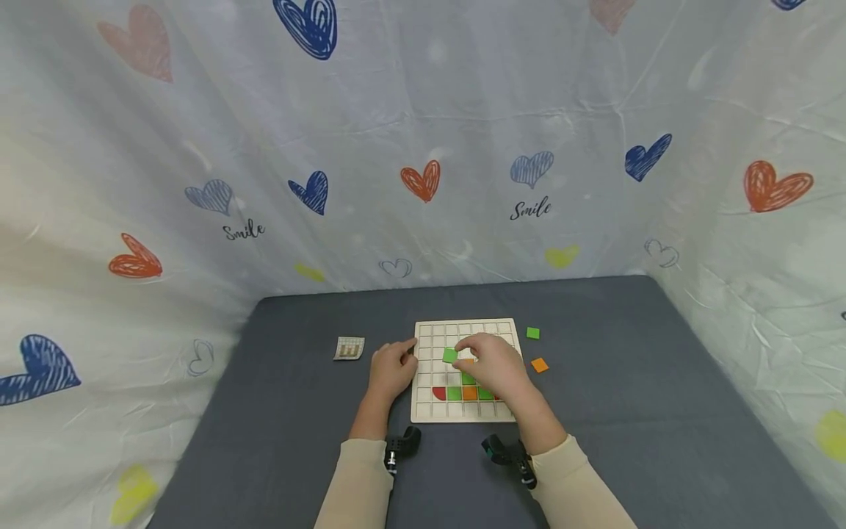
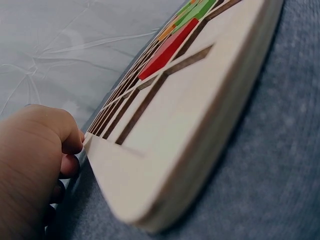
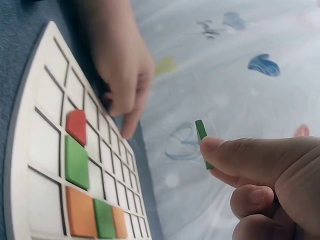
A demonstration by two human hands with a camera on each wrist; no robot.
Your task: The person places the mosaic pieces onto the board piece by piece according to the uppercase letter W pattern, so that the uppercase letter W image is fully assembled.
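Observation:
Between thumb and fingertip, my right hand point(image 1: 494, 366) pinches a green square tile point(image 1: 450, 355) over the wooden grid board point(image 1: 423, 413). Seen edge-on in the right wrist view, that green tile point(image 3: 201, 135) is apart from the board. My left hand point(image 1: 391, 371) touches the board's left edge with its index finger; the other fingers are bent. In the board's lower row sit a red rounded piece point(image 3: 76, 127), a green tile point(image 3: 76, 162) and an orange tile point(image 3: 81, 212). A second green tile point(image 3: 104, 218) and another orange tile point(image 3: 119, 222) extend up a column. My right hand hides part of the row's right end.
Right of the board lie a loose green tile point(image 1: 532, 333) and a loose orange tile point(image 1: 540, 365). A small patterned card point(image 1: 349, 348) lies to the left. The dark cloth-covered table point(image 1: 291, 411) meets a heart-print curtain point(image 1: 463, 242) at its back and sides.

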